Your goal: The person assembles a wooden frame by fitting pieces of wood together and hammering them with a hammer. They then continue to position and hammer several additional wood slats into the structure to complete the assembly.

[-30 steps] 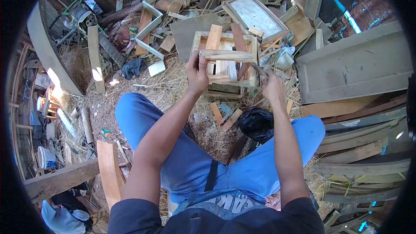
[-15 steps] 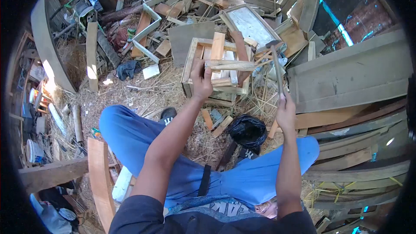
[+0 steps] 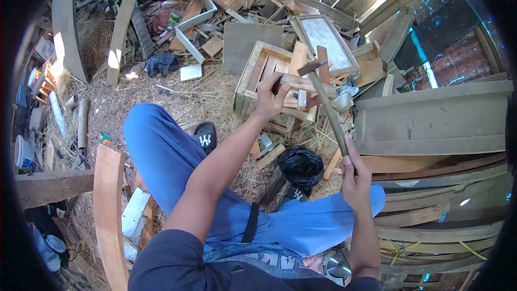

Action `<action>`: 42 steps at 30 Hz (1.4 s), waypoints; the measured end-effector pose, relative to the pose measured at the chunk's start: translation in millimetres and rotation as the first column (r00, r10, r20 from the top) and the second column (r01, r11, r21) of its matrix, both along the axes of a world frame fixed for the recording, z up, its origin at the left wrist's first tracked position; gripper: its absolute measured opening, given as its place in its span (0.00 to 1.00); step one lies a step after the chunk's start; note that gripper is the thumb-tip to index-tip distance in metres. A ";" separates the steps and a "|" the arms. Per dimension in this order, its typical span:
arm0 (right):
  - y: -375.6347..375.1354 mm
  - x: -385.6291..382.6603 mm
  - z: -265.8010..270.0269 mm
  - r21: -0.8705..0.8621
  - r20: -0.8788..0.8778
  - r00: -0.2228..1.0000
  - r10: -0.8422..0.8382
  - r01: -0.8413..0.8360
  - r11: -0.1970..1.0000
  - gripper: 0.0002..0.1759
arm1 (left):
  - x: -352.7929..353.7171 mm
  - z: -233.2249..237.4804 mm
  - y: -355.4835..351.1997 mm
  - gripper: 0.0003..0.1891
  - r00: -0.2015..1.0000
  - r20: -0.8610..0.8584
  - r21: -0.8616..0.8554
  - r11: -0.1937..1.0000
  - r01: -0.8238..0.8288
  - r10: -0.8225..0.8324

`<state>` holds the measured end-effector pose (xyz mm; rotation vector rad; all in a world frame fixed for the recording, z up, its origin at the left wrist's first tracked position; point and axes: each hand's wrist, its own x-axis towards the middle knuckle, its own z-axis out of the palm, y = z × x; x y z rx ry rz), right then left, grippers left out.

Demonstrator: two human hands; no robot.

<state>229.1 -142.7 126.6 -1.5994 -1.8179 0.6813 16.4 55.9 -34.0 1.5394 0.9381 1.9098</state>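
My left hand (image 3: 271, 97) is closed at the near end of a short pale wood piece (image 3: 304, 83), thumb and fingers pinching that end. The piece lies across the front of an open wooden crate (image 3: 245, 92). My right hand (image 3: 355, 177) grips a hammer (image 3: 332, 112) low on its long handle. The hammer's head is raised and overlaps the wood piece and crate in this view. Behind the wood piece, a light board (image 3: 298, 58) stands up from the crate, with a reddish-brown strip (image 3: 322, 56) beside it.
A black plastic bag (image 3: 301, 167) sits open between my feet. Scrap wood (image 3: 231, 8) and a framed white panel (image 3: 326, 43) lie behind the crate. A large grey panel (image 3: 431, 121) and stacked planks are at right. An orange-brown board (image 3: 109, 210) stands at left. Straw covers the ground.
The hammer has swung leftward, its head now over the wood piece. My left hand still holds the piece's end. The view has shifted; a round metal blade now shows near my lap.
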 end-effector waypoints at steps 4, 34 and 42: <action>17.3 -3.3 -13.5 0.274 0.145 0.985 0.092 -0.129 0.953 0.27 | -0.3 -1.0 -1.2 0.22 1.000 -0.011 0.011 1.000 -0.019 0.019; 21.2 -3.2 -11.0 0.047 0.032 0.999 -0.018 0.017 0.999 0.27 | 2.8 1.2 0.7 0.17 0.999 0.022 0.003 1.000 0.024 -0.024; 21.1 -3.9 -11.7 -0.004 0.131 0.989 0.063 -0.063 0.998 0.26 | 4.9 -4.1 2.1 0.19 0.999 0.007 -0.028 0.998 0.053 -0.053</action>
